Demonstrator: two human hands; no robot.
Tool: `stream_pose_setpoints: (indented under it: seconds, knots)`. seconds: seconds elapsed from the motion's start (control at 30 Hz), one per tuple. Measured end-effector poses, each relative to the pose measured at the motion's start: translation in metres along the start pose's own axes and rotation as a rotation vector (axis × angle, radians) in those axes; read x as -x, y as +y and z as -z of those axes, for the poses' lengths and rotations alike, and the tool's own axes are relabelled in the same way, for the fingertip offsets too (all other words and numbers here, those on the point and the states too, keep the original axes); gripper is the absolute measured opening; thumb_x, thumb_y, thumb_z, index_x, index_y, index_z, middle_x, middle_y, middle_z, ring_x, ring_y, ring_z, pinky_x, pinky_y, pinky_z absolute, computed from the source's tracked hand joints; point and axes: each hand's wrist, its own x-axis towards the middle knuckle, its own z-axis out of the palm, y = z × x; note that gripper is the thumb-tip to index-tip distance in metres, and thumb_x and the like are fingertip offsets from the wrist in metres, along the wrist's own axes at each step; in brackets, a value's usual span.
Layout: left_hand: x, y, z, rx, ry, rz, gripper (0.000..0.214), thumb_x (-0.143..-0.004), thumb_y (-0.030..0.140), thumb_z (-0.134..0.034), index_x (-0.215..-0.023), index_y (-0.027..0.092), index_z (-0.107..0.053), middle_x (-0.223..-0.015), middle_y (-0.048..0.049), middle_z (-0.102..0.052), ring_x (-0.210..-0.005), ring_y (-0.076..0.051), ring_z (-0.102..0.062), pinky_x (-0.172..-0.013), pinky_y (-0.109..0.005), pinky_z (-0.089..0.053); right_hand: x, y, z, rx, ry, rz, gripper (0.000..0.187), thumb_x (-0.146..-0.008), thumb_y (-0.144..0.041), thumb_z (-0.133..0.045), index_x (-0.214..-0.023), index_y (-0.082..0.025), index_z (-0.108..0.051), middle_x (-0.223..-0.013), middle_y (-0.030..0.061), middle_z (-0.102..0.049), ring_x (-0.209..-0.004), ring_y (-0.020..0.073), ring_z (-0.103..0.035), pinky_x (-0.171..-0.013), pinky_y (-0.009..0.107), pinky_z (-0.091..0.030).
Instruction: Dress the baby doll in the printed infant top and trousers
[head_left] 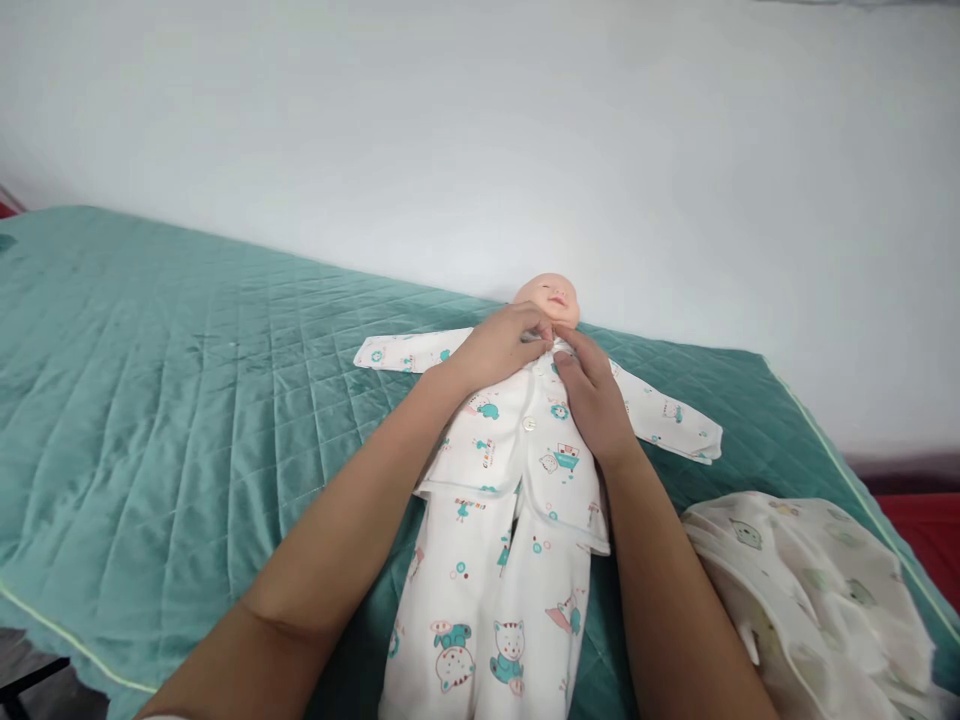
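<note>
A baby doll [550, 297] lies on its back on the green quilted bed [187, 380], dressed in a white printed shirt [502, 430] and matching trousers [487, 610]. Its sleeves are spread out to both sides. My left hand [501, 345] rests on the doll's upper chest with fingers curled, pinching the shirt collar just under the chin. My right hand [592, 395] meets it from the right, fingers closed on the same collar edge. A white button shows on the shirt front below my hands.
A crumpled cream cloth with faint animal print [810, 590] lies at the bed's right side near my right forearm. A plain white wall [525, 130] runs behind the bed. Red floor [926, 535] shows beyond the right edge.
</note>
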Motion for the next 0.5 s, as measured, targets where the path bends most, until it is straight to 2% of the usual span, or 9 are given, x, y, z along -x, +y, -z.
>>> stream_pose_setpoints:
  seconds: [0.13, 0.27, 0.37, 0.5]
  knots:
    - [0.0007, -0.001, -0.002, -0.159, 0.015, -0.113, 0.013, -0.091, 0.012, -0.051, -0.082, 0.02, -0.057, -0.1, -0.0047, -0.066, -0.094, -0.018, -0.061, -0.086, -0.034, -0.047, -0.0004, -0.0013, 0.0007, 0.005, -0.016, 0.041, 0.038, -0.096, -0.034, -0.045, -0.131, -0.03, -0.06, -0.141, 0.0039, -0.061, -0.135, 0.0272, -0.049, -0.117, 0.053, -0.032]
    - [0.0026, -0.0039, -0.0049, -0.204, 0.069, -0.125, 0.012, -0.095, 0.016, -0.049, -0.086, 0.02, -0.054, -0.102, -0.0056, -0.065, -0.093, -0.018, -0.06, -0.083, -0.034, -0.046, 0.0003, 0.0005, 0.0008, 0.004, -0.014, 0.035, 0.039, -0.096, -0.035, -0.045, -0.132, -0.03, -0.06, -0.143, 0.0039, -0.06, -0.136, 0.0265, -0.048, -0.118, 0.053, -0.031]
    - [0.0044, -0.0018, -0.005, -0.113, 0.103, -0.049, 0.011, -0.094, 0.015, -0.05, -0.086, 0.02, -0.055, -0.102, -0.0051, -0.065, -0.097, -0.018, -0.061, -0.089, -0.033, -0.047, 0.0011, 0.0013, 0.0008, 0.0, 0.006, 0.021, 0.036, -0.096, -0.036, -0.047, -0.128, -0.03, -0.061, -0.14, 0.0045, -0.061, -0.134, 0.0268, -0.05, -0.117, 0.053, -0.032]
    - [0.0057, 0.0, -0.0032, 0.063, 0.128, 0.121, 0.01, -0.088, 0.013, -0.056, -0.094, 0.018, -0.062, -0.111, -0.0073, -0.067, -0.108, -0.018, -0.062, -0.098, -0.034, -0.047, 0.0013, 0.001, 0.0009, -0.004, 0.014, 0.021, 0.034, -0.095, -0.037, -0.047, -0.125, -0.03, -0.062, -0.137, 0.0049, -0.062, -0.131, 0.0268, -0.051, -0.115, 0.053, -0.034]
